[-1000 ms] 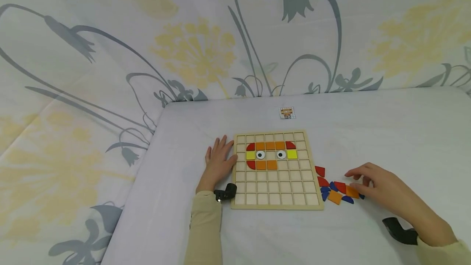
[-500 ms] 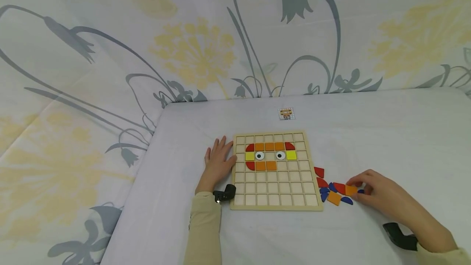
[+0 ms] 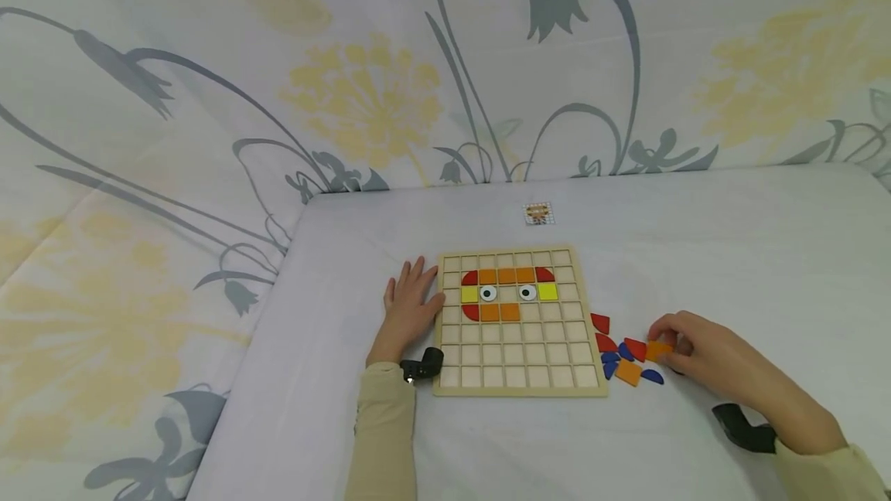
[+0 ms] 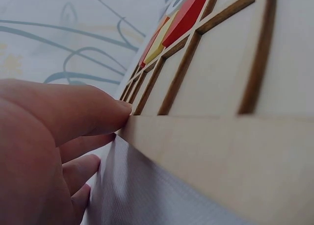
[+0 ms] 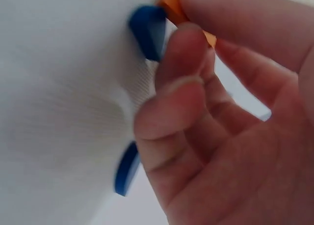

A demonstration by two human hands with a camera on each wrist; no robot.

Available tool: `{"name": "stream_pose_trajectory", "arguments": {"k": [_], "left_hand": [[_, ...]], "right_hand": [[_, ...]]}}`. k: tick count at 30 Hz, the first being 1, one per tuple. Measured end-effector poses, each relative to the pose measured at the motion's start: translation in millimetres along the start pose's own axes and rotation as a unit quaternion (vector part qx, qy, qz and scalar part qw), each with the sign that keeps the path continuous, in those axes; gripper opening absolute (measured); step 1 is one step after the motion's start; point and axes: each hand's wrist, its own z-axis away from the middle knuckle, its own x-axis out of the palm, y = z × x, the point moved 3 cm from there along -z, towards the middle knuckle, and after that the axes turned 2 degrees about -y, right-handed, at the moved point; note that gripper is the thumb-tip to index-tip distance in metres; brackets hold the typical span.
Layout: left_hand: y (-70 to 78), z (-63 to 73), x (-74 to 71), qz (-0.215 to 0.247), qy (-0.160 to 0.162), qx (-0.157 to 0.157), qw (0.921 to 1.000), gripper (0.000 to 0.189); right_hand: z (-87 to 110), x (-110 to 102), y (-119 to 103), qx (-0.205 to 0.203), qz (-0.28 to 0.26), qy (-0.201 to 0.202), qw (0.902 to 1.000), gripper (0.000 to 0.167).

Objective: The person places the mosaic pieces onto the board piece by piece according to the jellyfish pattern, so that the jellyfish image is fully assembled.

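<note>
My left hand [image 3: 407, 311] lies with fingers spread along the left side of a wooden grid board [image 3: 518, 379]. In the left wrist view, its thumb touches the edge of the board [image 4: 211, 146]. Right of the board, my right hand [image 3: 717, 350] pinches an orange square tile [image 3: 657, 350] between thumb and fingers. The right wrist view shows part of this orange tile [image 5: 172, 5] at the fingertips, with a blue piece [image 5: 147, 31] close by. Red, orange and yellow tiles and two round eye tiles [image 3: 488, 293] fill some cells in the board's upper half.
Loose red pieces [image 3: 605, 342], blue pieces [image 3: 652, 376] and another orange square [image 3: 628, 373] lie between the board and my right hand. A small picture card [image 3: 539, 213] lies behind the board. A flower-patterned cloth [image 3: 376, 99] hangs at the back.
My right hand came down from above the loose pieces, and its fingers closed on the orange square tile, which has moved slightly away from its spot. The left hand stays at the board's edge.
</note>
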Motion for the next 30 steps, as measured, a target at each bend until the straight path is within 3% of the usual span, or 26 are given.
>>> {"name": "stream_pose_trajectory", "arguments": {"k": [4,16,23,30], "left_hand": [[-0.8,0.0,-1.1,0.004,0.002,0.002,1.0,0.05],[-2.0,0.7,0.0,0.011,0.003,0.007,0.9999,0.051],[-1.6,0.1,0.5,0.01,0.004,0.001,0.9999,0.051],[-1.9,0.1,0.4,0.008,0.0,-0.004,1.0,0.051]], "right_hand": [[-4.1,-4,-5,-0.004,-0.009,-0.013,0.9999,0.021],[-23.2,-7,-32,-0.039,-0.045,0.008,0.9982,0.02],[-39.6,-1,-52,-0.059,-0.081,0.001,0.9949,0.022],[-54.6,8,-68,-0.074,-0.071,0.016,0.9947,0.019]]}}
